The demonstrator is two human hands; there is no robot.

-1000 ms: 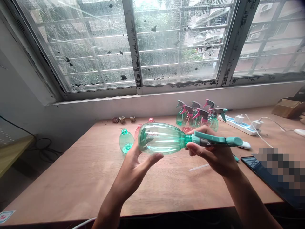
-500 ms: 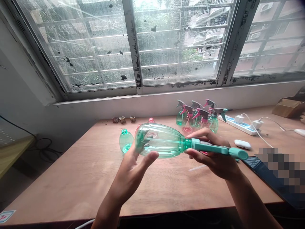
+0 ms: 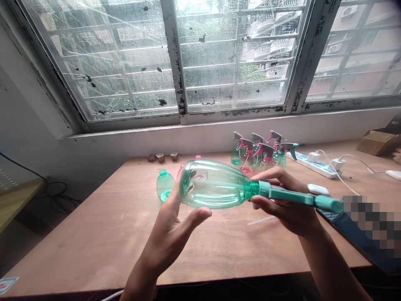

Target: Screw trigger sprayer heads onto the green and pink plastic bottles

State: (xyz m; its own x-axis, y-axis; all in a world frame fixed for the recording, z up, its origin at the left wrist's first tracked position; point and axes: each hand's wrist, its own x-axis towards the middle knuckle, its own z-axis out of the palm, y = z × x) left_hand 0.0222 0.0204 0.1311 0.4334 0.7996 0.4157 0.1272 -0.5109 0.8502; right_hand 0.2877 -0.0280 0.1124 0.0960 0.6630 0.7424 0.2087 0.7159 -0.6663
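Work seems part done: clear green plastic bottle (image 3: 213,184) is cupped by half-open left grip (image 3: 175,228), its teal spray head (image 3: 297,197) squeezed by right grip (image 3: 290,211); headless plastic bottles (image 3: 165,186) behind it undone.

Windows: three panes (image 3: 125,62) across the far wall, glass streaked and spotted, horizontal bars outside.
Frames: pale uprights (image 3: 175,58), paint flaked to black at the edges.
Sill: white ledge (image 3: 188,140) under the panes.
Wall: plain white (image 3: 28,125), left side.
Desk: wooden top (image 3: 103,234), set against the ledge.
Side table: yellowish edge (image 3: 15,200), far left.
Floor: dark, black cable (image 3: 62,200) on it.
Light: overcast daylight; balconied building (image 3: 269,46) and greenery outside.
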